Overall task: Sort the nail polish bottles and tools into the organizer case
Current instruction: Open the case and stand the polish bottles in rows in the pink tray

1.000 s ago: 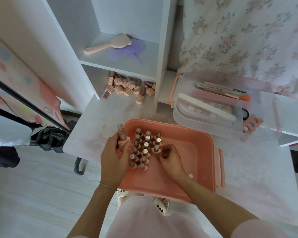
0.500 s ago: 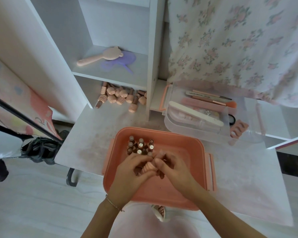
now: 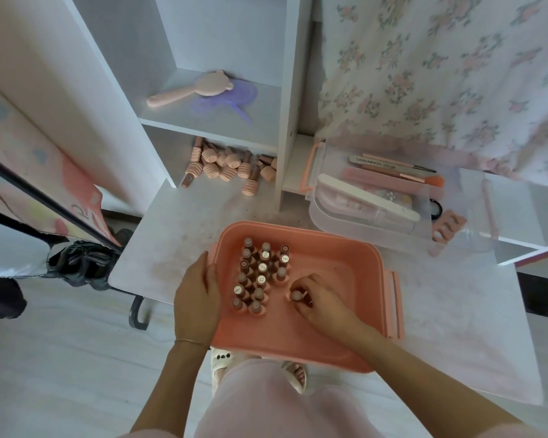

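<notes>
The pink organizer case (image 3: 355, 317) lies open on the white table. Several nail polish bottles (image 3: 261, 275) stand upright in rows in its left half. My right hand (image 3: 314, 298) pinches one more bottle (image 3: 295, 295) by its cap, upright on the case floor just right of the rows. My left hand (image 3: 196, 298) rests with relaxed fingers on the case's left rim. A pile of pink nail polish bottles (image 3: 225, 167) lies on the lower shelf behind the table. The clear tool tray (image 3: 370, 200) at the back right holds files and brushes.
A pink toe separator (image 3: 448, 227) lies beside the clear tray. A pink brush (image 3: 190, 90) and a purple mirror (image 3: 231, 96) sit on the upper shelf. A floral cloth (image 3: 440, 74) hangs at the back right. A white shelf divider (image 3: 290, 105) stands between pile and tray.
My hands have parted from the middle of the case. The left moved to the left rim; the right now sets a bottle down right of the rows. More bottles stand in the rows.
</notes>
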Demonstrator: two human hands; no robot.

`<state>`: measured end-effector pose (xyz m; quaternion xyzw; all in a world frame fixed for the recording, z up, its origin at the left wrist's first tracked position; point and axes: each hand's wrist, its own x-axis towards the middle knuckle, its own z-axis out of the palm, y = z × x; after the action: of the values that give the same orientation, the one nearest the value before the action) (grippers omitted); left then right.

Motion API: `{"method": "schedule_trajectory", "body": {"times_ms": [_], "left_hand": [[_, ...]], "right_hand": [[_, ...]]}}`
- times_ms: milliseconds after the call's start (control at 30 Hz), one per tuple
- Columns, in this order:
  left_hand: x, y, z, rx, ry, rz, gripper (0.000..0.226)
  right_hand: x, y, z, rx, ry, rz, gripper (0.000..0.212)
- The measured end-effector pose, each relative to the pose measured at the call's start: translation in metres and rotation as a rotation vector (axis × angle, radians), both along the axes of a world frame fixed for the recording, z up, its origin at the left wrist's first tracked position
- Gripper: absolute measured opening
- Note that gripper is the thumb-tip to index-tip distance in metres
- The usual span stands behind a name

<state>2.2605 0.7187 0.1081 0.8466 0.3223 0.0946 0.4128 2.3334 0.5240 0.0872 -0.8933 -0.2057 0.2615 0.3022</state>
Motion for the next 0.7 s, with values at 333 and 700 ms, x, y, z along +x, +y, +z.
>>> {"method": "schedule_trajectory", "body": {"times_ms": [333,700], "left_hand": [[-0.002,-0.001,-0.007,0.054,-0.076,0.072,0.029],[-0.002,-0.001,-0.009,0.045,-0.066,0.070,0.028]], "right_hand": [[0.006,0.002,-0.027,-0.016,0.168,-0.235,0.019],[0.005,0.011,-0.031,0.007,0.098,-0.191,0.027]]}}
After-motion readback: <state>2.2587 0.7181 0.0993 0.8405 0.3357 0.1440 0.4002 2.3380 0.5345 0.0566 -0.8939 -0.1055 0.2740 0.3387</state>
